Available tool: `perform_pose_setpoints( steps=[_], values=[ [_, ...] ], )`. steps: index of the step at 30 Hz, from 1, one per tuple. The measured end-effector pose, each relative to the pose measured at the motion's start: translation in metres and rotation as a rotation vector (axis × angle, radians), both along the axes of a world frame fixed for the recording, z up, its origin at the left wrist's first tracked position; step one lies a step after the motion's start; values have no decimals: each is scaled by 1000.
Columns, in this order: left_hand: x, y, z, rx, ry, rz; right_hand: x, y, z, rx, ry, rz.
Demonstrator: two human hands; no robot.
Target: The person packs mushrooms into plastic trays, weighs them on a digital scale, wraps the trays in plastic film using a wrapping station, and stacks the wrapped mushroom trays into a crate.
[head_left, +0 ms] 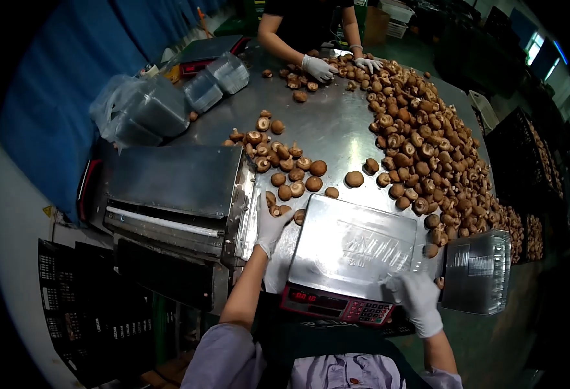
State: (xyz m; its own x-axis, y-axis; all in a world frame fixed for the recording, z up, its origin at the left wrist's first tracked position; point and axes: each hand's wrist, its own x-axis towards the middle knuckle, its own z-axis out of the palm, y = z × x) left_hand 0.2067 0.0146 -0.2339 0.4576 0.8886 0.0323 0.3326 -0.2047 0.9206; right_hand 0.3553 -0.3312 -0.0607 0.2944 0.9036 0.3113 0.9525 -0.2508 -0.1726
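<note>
My left hand (272, 228), in a white glove, reaches to the left of the scale with its thumb and fingers around a couple of shiitake mushrooms (274, 206). More loose mushrooms (296, 188) lie just beyond its fingertips. A digital scale (324, 259) with a bare metal plate and a lit red display sits before me. Over the plate's near right corner is my right hand (418, 301), also gloved and smeared by motion; whether its fingers hold anything cannot be made out. Beside it on the right stands a stack of clear plastic trays (476, 272).
A large heap of shiitake mushrooms (427, 149) covers the table's right side. On the left stand a metal wrapping machine (175, 181) and more clear trays (149, 107). Across the table, a co-worker's gloved hands (319, 68) touch mushrooms. Black crates (522, 152) stand at right.
</note>
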Motion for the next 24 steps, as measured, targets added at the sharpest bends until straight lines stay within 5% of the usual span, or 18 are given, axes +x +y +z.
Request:
perform_pose_setpoints(
  steps=[1, 4, 8, 12, 17, 24],
  values=[
    [-4, 1, -6, -133, -119, -51, -6, 11, -25, -33, 33, 88],
    [-12, -9, 19, 13, 210, -162, -5, 34, -35, -50, 217, 220],
    [-2, -10, 33, 14, 421, -115, 47, 74, -18, 101, 572, -75],
    [8, 4, 26, 1, 359, -86, 120, 169, -18, -258, 682, -236],
    [15, 12, 9, -158, 29, -70, 158, 252, -129, -602, 463, -32],
    [24, 20, 15, -73, 23, -5, 149, 318, -127, -716, 331, -99]
  ],
)
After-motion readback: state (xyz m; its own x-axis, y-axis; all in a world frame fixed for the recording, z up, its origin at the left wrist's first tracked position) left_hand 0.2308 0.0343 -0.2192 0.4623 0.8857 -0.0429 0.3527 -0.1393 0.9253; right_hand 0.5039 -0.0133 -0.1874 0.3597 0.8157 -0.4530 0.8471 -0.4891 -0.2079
